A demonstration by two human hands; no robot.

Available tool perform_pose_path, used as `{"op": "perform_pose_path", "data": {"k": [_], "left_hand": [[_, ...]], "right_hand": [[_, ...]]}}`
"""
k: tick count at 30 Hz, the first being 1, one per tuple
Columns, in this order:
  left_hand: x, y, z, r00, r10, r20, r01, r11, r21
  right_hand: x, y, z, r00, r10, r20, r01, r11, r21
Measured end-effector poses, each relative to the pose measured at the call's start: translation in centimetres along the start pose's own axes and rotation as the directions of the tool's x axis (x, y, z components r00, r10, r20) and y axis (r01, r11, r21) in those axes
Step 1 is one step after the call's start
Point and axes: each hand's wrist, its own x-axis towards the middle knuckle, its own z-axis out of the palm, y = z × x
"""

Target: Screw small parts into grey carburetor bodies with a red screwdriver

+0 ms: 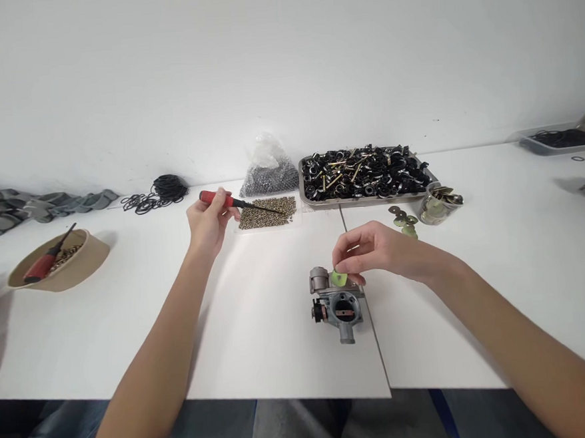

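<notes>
Have carburetor (337, 305) on tabletop (259, 315), near, just right of middle, long axis running far to near, spout end near. Pinches greenish disc (339, 279) between thumb and fingers of right hand (375, 250), right over carburetor's far part; can't tell if touching. Puts carburetor's round opening just to the near side of those fingers, right hand much closer than left. Grips screwdriver (228, 201) in left hand (209, 223), fingers closed around red handle, shaft running right and slightly near, tip over brass screws (267, 213); can't tell if touching any.

Containers: keeps those screws in shallow clear tray (296, 219). Just beyond, shows bag (269, 170) of small grey parts. To the right, has metal tray (366, 202) heaped with black parts (364, 170), then clear cup (426, 213) of discs beside loose discs (405, 222). Far left, has tan bowl (76, 277) with second screwdriver (42, 264) and brass bits (66, 257).
</notes>
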Motion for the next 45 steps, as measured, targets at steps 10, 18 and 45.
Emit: {"op": "perform_pose_path", "data": {"k": [10,18,45], "left_hand": [[-1.5,0.2,2.0,0.997,-0.053,0.047,0.052,0.998,0.022],[-1.1,0.2,1.5,0.999,-0.014,0.047,0.013,1.000,0.016],[-1.1,1.2,1.4,0.998,0.000,0.063,0.002,1.000,-0.024]], "right_hand": [[0.0,-0.1,0.0,1.000,0.005,-0.003,-0.005,1.000,0.007],[-0.3,-0.2,0.1,1.000,0.012,0.012,-0.012,1.000,-0.002],[-0.6,0.1,1.4,0.998,-0.017,0.052,0.034,0.936,-0.350]]}}
